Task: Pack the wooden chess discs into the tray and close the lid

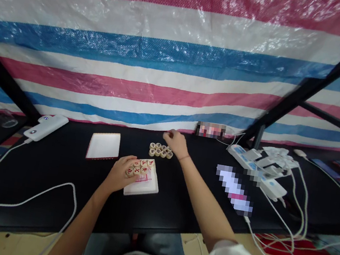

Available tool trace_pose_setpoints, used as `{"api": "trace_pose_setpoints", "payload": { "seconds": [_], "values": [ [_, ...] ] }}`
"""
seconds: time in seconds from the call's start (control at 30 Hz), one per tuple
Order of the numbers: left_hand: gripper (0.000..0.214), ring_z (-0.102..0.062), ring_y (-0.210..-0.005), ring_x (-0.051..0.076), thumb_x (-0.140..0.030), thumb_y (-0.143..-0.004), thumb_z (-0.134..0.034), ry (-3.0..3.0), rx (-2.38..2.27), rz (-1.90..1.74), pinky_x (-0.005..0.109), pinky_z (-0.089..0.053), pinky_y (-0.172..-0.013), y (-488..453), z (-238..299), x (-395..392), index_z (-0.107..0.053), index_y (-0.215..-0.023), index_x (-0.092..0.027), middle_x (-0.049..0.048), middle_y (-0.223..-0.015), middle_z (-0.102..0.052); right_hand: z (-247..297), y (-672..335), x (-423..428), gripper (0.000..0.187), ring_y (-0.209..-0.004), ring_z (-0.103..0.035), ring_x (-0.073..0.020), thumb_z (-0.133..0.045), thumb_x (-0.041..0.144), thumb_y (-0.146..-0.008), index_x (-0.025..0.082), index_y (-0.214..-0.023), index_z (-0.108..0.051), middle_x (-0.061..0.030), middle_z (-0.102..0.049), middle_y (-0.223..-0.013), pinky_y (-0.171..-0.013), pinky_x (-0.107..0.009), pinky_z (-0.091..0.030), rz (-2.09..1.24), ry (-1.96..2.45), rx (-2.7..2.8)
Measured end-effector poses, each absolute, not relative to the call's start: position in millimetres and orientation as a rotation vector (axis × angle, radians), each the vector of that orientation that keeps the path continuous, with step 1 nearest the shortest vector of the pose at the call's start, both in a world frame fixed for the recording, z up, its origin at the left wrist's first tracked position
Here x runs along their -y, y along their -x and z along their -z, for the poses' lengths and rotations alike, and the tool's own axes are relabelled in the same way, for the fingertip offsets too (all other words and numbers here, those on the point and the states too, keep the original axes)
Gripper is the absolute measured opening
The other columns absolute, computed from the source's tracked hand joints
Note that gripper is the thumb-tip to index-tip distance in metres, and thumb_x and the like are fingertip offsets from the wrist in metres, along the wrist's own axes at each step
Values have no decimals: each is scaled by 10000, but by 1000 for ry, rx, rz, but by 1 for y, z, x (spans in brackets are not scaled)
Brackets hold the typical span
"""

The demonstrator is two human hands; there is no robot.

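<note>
Wrapped about several round xiangqi pieces with red characters (143,169) is my left hand (120,173), its thumb and fingers touching the left side of the group. These pieces sit at the top of a shallow white box tray (141,190), with a clear bag with red print (144,177) below them. Just behind the tray, several pieces with dark characters (158,152) stand in two tidy rows on the black table. My right hand (177,143) hovers by the right end of those rows, fingers curled together; what they hold, if anything, is hidden.
A white box lid (104,146) lies left of the tray. Farther left is a white power bank (46,127) with a cable. On the right are a pixelated phone-like object (234,190) and a power strip (256,172) with plugs. Striped sheeting (168,57) hangs behind the table.
</note>
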State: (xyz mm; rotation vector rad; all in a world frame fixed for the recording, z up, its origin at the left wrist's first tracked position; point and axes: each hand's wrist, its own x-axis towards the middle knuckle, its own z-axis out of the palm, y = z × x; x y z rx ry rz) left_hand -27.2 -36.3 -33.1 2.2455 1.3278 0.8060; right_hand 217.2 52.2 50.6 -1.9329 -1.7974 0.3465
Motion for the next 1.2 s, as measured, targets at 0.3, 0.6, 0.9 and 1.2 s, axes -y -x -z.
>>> {"api": "trace_pose_setpoints", "payload": {
  "seconds": [0.3, 0.6, 0.9, 1.2],
  "values": [
    [437, -520, -1210, 228, -404, -917, -520, -2381, -1258, -1038, 379, -430, -1041, 3, 0, 42, -506, -1324, -245, 91, -1288, -547, -3, -173, 35, 228, -539, -454, -108, -569, 378, -808, 174, -845, -663, 36, -520, -593, -554, -226, -388, -881, 1179, 1508],
    [202, -632, -988, 162, -292, -902, -536, -2218, -1133, -1116, 296, -517, -897, -27, -7, 28, -605, -1079, -225, 47, -1104, -645, 6, -185, 31, 234, -542, -452, -110, -582, 383, -827, 179, -895, -674, 23, -561, -623, -547, -232, -386, -799, 1174, 1412],
    [162, -616, -981, 185, -269, -859, -546, -2197, -1292, -1237, 330, -495, -897, -19, -4, 29, -624, -992, -218, 57, -1039, -593, 6, -198, 28, 281, -565, -497, -120, -567, 447, -820, 174, -791, -626, 23, -538, -590, -567, -240, -410, -820, 1245, 1029],
    [72, -603, -1035, 203, -261, -853, -593, -2545, -1164, -797, 421, -353, -966, -25, -6, 35, -665, -852, -256, -3, -999, -716, 13, -200, 23, 264, -502, -435, -92, -558, 412, -764, 158, -741, -625, 30, -506, -558, -471, -213, -334, -935, 1245, 781]
  ]
}}
